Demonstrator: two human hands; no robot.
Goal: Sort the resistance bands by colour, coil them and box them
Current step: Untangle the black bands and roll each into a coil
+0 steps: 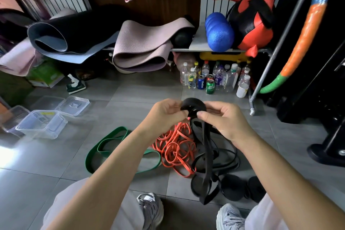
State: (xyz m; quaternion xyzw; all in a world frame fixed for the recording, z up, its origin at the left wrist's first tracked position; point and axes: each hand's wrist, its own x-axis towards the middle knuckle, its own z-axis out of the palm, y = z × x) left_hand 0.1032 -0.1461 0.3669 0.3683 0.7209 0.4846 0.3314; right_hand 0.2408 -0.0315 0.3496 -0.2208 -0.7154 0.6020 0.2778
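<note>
Shoes: two white trainers at the bottom edge, with pale trouser legs on either side.
Finished rolls: two black coiled bands lie on the tiles just beside the right trainer.
Loose tail: a black band hangs from the hands to the floor and ends in loops by the rolls.
Floor piles: orange bands lie tangled under the hands. A green band lies in flat loops to their left, partly hidden by the left forearm.
Left hand: fingers curled, pinching the left edge of the black coil.
Right hand: thumb and fingers pinch the coil's right lower edge.
Boxes: clear plastic boxes stand open at far left, well apart from the bands, with a lid beside them.
Open floor: grey tiles lie between the boxes and the hands.
Right edge: a metal rack leg and a dark machine base stand near.
Behind: bottles and cans stand under a shelf holding rolled yoga mats and a blue foam roller.
</note>
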